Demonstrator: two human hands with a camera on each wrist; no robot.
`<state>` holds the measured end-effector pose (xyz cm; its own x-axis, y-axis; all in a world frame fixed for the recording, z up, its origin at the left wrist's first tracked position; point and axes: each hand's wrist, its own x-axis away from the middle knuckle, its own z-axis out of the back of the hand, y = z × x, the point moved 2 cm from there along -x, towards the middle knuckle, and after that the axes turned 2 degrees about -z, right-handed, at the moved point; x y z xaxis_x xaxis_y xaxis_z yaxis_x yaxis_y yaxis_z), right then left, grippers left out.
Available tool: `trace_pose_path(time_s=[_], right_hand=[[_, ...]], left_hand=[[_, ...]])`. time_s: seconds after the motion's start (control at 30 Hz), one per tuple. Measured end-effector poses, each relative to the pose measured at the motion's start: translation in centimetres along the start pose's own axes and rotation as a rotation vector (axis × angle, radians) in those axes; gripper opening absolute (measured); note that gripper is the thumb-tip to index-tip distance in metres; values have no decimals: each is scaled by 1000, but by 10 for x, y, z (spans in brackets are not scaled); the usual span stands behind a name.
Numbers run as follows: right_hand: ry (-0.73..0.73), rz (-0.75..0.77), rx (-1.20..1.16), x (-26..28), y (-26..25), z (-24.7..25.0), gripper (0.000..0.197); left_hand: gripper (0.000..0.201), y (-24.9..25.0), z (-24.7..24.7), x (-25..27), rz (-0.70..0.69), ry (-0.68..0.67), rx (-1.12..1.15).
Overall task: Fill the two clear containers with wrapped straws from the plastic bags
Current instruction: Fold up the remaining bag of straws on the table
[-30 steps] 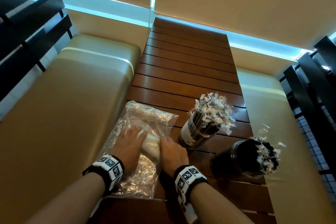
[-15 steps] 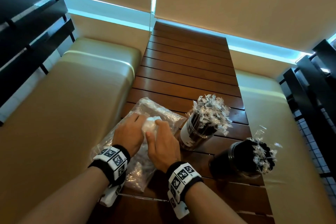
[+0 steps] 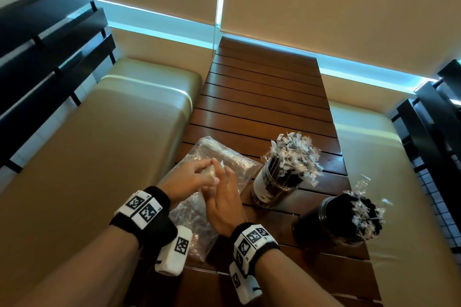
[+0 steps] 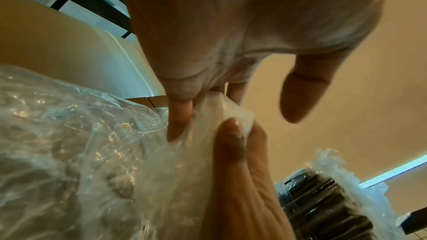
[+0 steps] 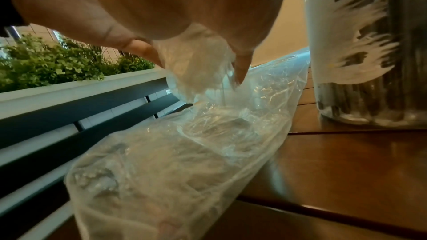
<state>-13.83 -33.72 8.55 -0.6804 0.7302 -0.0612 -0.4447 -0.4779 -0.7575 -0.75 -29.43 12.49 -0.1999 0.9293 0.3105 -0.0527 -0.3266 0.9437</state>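
Crinkly clear plastic is all that's between my hands now: a second ago both palms were flat on the bag [image 3: 199, 209] on the table [image 3: 264, 97], and now they've lifted and come together over its middle. My left hand [image 3: 185, 180] pinches a bunched white wad of bag [image 4: 221, 110] between thumb and fingers, and the right hand [image 3: 224, 203] has its thumb and fingers curled on the same wad. To the right, both jars look full: the near jar [image 3: 334, 222] and the far jar [image 3: 277, 182] bristle with straws [image 3: 296, 154]. So I'd guess filling is done and I'm just scrunching up the bag.
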Motion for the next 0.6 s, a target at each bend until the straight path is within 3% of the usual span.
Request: trace_pose_path(time_s=[0.1,0.17,0.3,0.4,0.47,0.53,0.6], right_hand=[[11,-51,-112,-5,-4,3,78],[-32,-135,-212,-7,-4,13,93],[-105,-299,-405,-7,-4,27,65],[-40,-352,-282,-9,-3,26,60],[-27,-367,-116,-7,1,22,59],[-55,-372,-21,-1,10,14,55],[-81,-378,33,5,20,2,48]], left_hand=[[60,-3,0,-2,-34,128,-17],[51,-6,1,-2,-45,140,54],[45,-5,-3,1,-75,143,184],[39,-20,3,-3,-61,270,138],[21,-37,14,-7,-18,331,-12],[6,-59,21,-10,93,346,-320],[9,-79,16,-7,250,317,-705]])
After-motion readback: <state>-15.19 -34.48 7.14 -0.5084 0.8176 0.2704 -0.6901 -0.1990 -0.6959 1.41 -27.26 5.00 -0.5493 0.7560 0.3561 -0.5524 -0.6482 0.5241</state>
